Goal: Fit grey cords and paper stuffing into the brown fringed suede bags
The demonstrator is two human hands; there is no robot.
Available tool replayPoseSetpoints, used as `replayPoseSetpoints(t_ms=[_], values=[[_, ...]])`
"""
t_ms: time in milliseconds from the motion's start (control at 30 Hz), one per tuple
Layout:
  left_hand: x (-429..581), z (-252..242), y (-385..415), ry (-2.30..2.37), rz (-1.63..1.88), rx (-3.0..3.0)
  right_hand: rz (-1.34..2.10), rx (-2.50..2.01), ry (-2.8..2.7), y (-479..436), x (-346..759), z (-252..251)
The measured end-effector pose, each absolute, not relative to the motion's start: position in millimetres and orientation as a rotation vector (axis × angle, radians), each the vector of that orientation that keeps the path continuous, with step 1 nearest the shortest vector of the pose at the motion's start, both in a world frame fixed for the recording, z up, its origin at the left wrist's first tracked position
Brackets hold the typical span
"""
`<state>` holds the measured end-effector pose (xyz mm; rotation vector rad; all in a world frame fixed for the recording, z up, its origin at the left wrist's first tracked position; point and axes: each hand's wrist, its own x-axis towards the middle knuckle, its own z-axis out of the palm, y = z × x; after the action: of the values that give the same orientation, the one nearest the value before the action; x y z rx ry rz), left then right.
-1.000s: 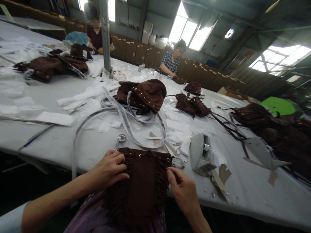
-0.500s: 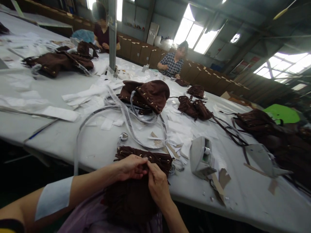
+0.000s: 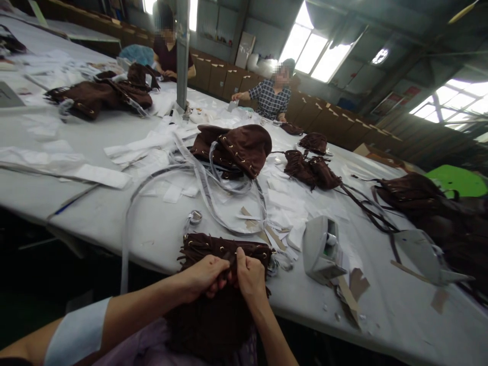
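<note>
A dark brown fringed drawstring bag [image 3: 213, 325] with gold eyelets along its top edge hangs over the near table edge, towards my lap. My left hand [image 3: 213, 272] is closed at the front of the bag's mouth, pinching the dark brown drawstring [image 3: 230, 258]. Right beside it, my right hand [image 3: 249, 274] is closed too, thumb and fingers pressed on the drawstring near an eyelet. The fingers cover most of what they grip. Clear-wrapped metal pieces show at both ends of the bag's top edge.
A grey tape dispenser [image 3: 320, 249] stands to the right on the table [image 3: 160, 244]. Ahead lies another brown bag [image 3: 244, 147] with a plastic-wrapped strap [image 3: 141, 183]. Paper scraps, more brown bags and a metal post [image 3: 183, 56] are around. Two people work across the table.
My hands have moved slightly apart, and the left has dropped a little while the right fingers shifted upward. Across the table, one person's arm now reaches out. The view has shifted slightly.
</note>
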<state>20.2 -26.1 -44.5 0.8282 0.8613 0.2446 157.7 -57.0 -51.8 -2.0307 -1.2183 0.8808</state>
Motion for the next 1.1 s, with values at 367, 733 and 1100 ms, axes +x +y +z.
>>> replayPoseSetpoints(t_ms=[367, 733, 1100], values=[[12.1, -65.0, -71.0, 0.703, 0.450, 0.567, 1.460, -1.862, -0.794, -61.5, 166.6, -52.5], [5.2, -51.5, -59.3, 0.844, 0.361, 1.344, 1.501, -1.624, -0.837, -78.0, 151.6, -48.6], [4.2, -55.6, -20.3, 0.701, 0.528, 2.533, 1.342, -1.565, -0.834, -84.3, 148.9, -67.4]])
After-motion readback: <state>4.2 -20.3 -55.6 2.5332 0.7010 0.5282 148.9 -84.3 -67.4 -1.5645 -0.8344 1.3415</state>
